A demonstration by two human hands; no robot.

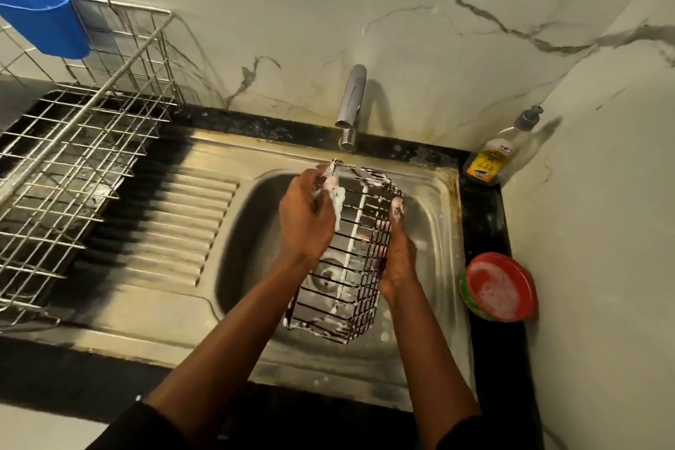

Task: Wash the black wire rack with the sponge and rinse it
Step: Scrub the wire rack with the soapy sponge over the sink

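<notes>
The black wire rack (pixel 350 267), basket-shaped and streaked with white foam, is held tilted over the steel sink basin (pixel 248 230). My left hand (pixel 305 219) grips a pale soapy sponge (pixel 339 203) against the rack's upper left rim. My right hand (pixel 398 252) grips the rack's right side, its thumb up along the wires. No water comes from the chrome tap (pixel 350 110) behind the rack.
A steel dish drainer (pixel 76 164) with a blue cup (pixel 47 24) stands on the left. The ribbed draining board (pixel 171 230) lies beside the basin. A soap bottle (pixel 493 157) sits in the back right corner. A red dish of suds (pixel 498 287) rests on the right counter.
</notes>
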